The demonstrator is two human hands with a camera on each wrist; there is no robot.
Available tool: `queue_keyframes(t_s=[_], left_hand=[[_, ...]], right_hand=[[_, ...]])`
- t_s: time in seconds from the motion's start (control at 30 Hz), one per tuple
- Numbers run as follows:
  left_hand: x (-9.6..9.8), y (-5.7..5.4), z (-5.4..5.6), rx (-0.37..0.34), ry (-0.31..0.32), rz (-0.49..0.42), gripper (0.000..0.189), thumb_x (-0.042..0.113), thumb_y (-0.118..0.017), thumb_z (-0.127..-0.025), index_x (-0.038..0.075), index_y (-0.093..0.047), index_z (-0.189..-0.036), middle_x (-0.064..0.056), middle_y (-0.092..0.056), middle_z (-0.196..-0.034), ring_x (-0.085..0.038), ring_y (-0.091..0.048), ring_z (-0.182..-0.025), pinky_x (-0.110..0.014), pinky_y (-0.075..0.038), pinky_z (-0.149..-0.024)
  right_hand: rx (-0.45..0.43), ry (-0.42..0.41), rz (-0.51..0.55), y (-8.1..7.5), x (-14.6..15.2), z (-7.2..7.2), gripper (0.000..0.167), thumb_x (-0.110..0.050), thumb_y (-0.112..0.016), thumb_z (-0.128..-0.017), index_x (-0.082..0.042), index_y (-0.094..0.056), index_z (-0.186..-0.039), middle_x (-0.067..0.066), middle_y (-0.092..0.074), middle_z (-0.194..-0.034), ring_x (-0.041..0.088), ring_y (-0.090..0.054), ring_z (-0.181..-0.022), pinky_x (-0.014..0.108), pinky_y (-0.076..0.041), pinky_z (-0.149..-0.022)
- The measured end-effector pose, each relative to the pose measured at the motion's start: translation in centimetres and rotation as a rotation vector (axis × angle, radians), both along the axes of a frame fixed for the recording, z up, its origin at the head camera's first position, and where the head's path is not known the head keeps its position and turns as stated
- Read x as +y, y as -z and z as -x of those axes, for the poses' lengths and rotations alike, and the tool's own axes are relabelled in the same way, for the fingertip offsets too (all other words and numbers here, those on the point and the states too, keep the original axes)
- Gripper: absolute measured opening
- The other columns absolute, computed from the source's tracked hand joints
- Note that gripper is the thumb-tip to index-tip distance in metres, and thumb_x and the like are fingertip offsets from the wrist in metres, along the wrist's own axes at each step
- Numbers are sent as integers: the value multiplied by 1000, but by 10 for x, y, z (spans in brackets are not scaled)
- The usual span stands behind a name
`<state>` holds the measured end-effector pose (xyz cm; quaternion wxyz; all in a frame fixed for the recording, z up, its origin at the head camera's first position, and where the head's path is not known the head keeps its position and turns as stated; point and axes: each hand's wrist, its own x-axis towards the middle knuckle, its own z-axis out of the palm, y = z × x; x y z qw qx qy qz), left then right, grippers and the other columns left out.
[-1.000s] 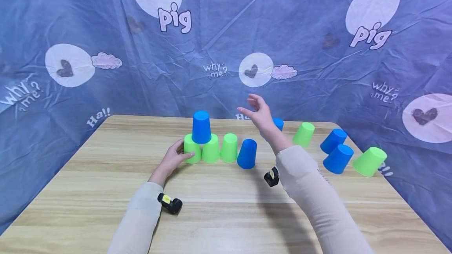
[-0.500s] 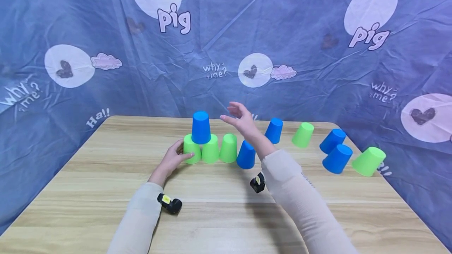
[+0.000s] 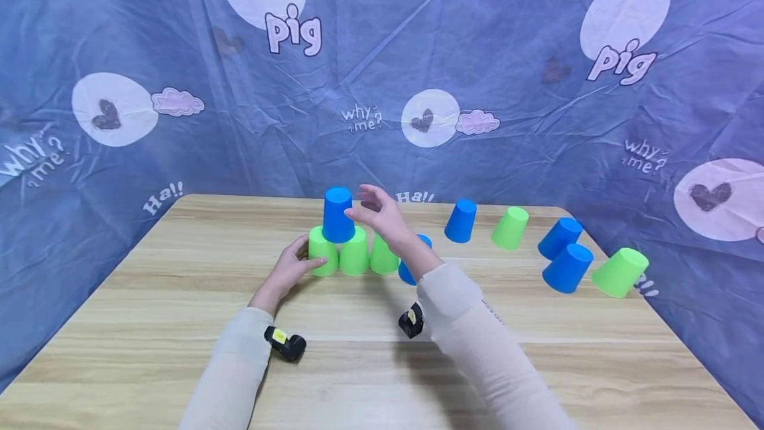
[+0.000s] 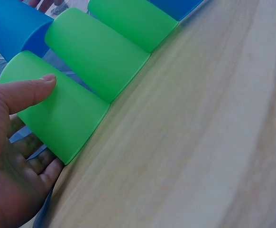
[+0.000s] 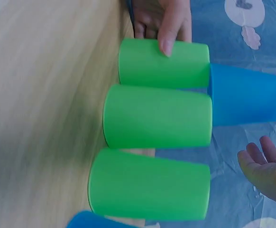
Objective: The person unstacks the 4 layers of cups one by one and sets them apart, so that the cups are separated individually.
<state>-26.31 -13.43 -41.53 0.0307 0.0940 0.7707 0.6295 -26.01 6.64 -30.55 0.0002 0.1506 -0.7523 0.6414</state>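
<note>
My left hand point(image 3: 292, 267) grips the leftmost green cup point(image 4: 62, 109), thumb on its near side and the other fingers round its outer side. Beside that cup stand a second green cup point(image 5: 158, 116) and a third green cup point(image 5: 150, 185), in a row, all upside down. A blue cup point(image 3: 337, 215) sits upside down across the tops of the left two. Just right of this blue cup hovers my right hand point(image 3: 382, 217), fingers loosely bent and holding nothing. In the right wrist view a gap separates the fingers point(image 5: 256, 154) from the blue cup.
Another blue cup point(image 3: 408, 272) ends the row, partly hidden by the right forearm. Farther right on the wooden table point(image 3: 334, 377) stand several loose upturned cups, among them a blue cup point(image 3: 461, 221) and a green cup point(image 3: 510, 228). A patterned cloth point(image 3: 382, 71) hangs behind.
My right hand has moved left and slightly down, from above the right side of the row to beside the top blue cup. My left hand stays on its green cup.
</note>
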Motion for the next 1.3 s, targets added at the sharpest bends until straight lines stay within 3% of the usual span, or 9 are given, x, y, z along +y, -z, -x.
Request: queue_keyframes(t_s=[0.43, 1.3], left_hand=[[0, -2, 0, 6, -4, 10, 62, 12, -65, -75, 5, -35, -129, -15, -37, -129, -28, -33, -117, -40, -25, -98], [-1, -2, 0, -7, 4, 3, 64, 14, -66, -75, 7, -34, -130, -13, -36, -130, -27, -34, -117, -39, -26, -98]], right_hand=[[-41, 86, -17, 9, -28, 4, 62, -15, -68, -75, -8, -37, -128, 12, -46, -120, 24, -42, -111, 38, -36, -91], [-47, 163, -64, 13, -40, 4, 57, -12, -65, -77, -10, -38, -127, 11, -47, -121, 24, -43, -110, 39, -37, -89]])
